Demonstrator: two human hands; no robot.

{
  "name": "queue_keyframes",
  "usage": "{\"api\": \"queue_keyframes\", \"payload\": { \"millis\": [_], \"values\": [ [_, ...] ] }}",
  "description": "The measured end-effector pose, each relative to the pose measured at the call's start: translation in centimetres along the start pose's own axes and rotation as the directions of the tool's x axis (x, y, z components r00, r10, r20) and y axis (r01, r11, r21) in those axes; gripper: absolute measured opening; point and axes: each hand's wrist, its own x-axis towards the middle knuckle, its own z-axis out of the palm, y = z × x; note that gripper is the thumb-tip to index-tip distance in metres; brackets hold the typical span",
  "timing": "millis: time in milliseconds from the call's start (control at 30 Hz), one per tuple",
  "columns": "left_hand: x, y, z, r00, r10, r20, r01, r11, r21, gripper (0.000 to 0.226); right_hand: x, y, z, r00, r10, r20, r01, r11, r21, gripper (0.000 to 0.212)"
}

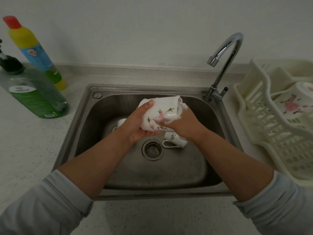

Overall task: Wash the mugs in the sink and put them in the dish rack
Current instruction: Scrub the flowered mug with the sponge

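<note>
Here we see the flowered mug (160, 112) held up over the steel sink (118, 175), near the sink's 12 o'clock side. The mug lies on its side. Our left hand (140, 126) grips it from below, with the thumb on top and the fingers curled tight under it. Our right hand (177, 122) is at the mug's 3 o'clock end, and white foam covers it. Its fingers (160, 122) lie on the mug's side, but we cannot tell if they grip the mug or just rub it.

Two more mugs lie in the bottom of the sink. A white mug (121, 122) peeks out behind the left hand, at 10 o'clock from the drain (153, 149). A mug with dark marks (176, 141) lies on its side just beside the drain, at 2 o'clock from it.

The tap (225, 60) stands at the sink's 1 o'clock corner. The cream dish rack (264, 124) sits on the table (25, 150) at 3 o'clock from the sink, with a flowered dish (293, 104) in it. At 10 o'clock from the sink stand a green soap bottle (37, 95) and a yellow bottle (33, 50) with a red cap.
</note>
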Motion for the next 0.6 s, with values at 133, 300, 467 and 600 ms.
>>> {"api": "queue_keyframes", "payload": {
  "millis": [133,300,467,600],
  "values": [
    [0.0,-0.3,0.2,0.999,-0.024,-0.022,0.023,0.999,-0.022,0.029,0.0,-0.1,0.4,0.989,-0.07,-0.131,0.046,0.983,-0.179,0.051],
    [-0.4,-0.3,-0.1,1.0,0.015,-0.016,-0.016,1.0,-0.014,0.052,-0.3,-0.1,0.6,0.996,-0.028,-0.083,0.019,0.995,-0.101,0.032],
    [-0.4,-0.5,0.1,0.993,0.097,-0.06,-0.094,0.994,0.06,0.05,-0.4,-0.8,0.4,0.965,0.202,0.165,-0.187,0.977,-0.098,0.017],
    [-0.9,-1.3,0.7,0.988,0.154,-0.029,-0.153,0.987,0.049,0.039,-0.5,-1.9,-0.7,0.893,0.353,0.28,-0.404,0.902,0.15,0.026]
  ]
}}
